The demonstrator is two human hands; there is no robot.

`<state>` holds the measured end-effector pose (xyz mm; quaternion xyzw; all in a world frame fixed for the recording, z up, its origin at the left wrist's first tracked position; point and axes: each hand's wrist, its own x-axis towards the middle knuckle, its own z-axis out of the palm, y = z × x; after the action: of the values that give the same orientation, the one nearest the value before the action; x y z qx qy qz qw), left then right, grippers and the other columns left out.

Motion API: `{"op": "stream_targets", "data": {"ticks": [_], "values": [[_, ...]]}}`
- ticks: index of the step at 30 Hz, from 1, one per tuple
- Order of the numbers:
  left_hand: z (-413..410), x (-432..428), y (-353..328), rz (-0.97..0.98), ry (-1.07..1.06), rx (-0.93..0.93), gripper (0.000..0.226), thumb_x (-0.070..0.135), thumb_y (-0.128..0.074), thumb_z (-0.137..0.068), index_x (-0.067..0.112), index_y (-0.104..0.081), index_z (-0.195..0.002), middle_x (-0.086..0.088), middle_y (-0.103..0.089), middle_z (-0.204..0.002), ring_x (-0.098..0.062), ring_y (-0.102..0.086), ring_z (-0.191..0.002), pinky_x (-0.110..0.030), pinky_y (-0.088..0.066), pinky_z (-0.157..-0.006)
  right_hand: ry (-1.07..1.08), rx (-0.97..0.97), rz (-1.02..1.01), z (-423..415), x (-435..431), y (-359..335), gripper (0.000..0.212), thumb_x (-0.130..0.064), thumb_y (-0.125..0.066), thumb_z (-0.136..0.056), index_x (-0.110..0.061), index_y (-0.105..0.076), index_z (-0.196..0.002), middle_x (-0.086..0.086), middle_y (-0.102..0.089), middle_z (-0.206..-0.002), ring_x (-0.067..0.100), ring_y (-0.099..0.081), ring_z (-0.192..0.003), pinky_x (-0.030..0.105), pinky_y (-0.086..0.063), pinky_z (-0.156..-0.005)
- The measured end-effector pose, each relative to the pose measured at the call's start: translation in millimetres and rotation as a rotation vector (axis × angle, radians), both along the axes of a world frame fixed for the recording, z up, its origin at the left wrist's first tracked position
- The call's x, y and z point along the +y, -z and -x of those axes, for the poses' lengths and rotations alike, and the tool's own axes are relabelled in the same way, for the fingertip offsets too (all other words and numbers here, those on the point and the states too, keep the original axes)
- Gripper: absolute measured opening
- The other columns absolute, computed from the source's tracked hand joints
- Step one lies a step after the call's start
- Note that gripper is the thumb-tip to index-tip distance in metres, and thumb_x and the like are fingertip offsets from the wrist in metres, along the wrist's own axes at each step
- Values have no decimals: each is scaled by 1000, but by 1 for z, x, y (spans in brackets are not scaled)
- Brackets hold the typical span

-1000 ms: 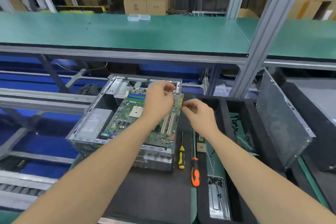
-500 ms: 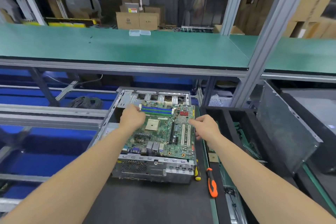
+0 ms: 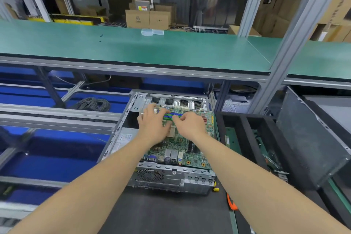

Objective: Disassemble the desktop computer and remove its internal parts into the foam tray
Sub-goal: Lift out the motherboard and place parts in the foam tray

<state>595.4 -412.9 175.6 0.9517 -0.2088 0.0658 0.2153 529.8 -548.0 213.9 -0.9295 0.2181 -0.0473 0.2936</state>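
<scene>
The desktop case (image 3: 171, 179) lies open on the black mat (image 3: 167, 214), rear panel toward the wearer, with the motherboard (image 3: 182, 151) lying inside it. Both hands are over the far half of the board, close together at the blue and green memory slots (image 3: 171, 115). The left hand (image 3: 153, 127) rests with fingers spread and lightly bent, fingertips reaching the board's far left corner; they close round nothing visible. The right hand (image 3: 190, 125) has its fingers curled down onto the slots, thumb toward the left hand; whether it pinches a part cannot be told. The near half of the board, with its rear ports, lies uncovered between the forearms. A grey power supply (image 3: 123, 138) sits in the case left of the board. The foam tray (image 3: 247, 138) stands just beside the case on the right, holding a green board (image 3: 232, 142) in its nearest compartment. An orange-handled screwdriver (image 3: 231, 203) lies on the mat, partly hidden under the right forearm.
</scene>
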Motion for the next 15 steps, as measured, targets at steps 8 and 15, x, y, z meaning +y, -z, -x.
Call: {"op": "stream_targets", "data": {"ticks": [8, 15], "values": [[-8, 8, 26, -151, 146, 58, 48, 48, -32, -107, 50, -29, -155, -2, -11, -171, -19, 1, -158, -50, -12, -121, 52, 111, 139, -8, 7, 7, 38, -59, -59, -85, -25, -74, -90, -3, -71, -102, 31, -54, -118, 43, -37, -94], [-6, 8, 28, -161, 148, 70, 50, 48, -27, -106, 51, -21, -156, 0, -7, -172, -16, 7, -158, -52, -8, -123, -6, 123, 223, 4, 12, 13, 43, -65, -54, -87, -28, -76, -83, 0, -64, -106, 31, -44, -116, 45, -34, -98]]}}
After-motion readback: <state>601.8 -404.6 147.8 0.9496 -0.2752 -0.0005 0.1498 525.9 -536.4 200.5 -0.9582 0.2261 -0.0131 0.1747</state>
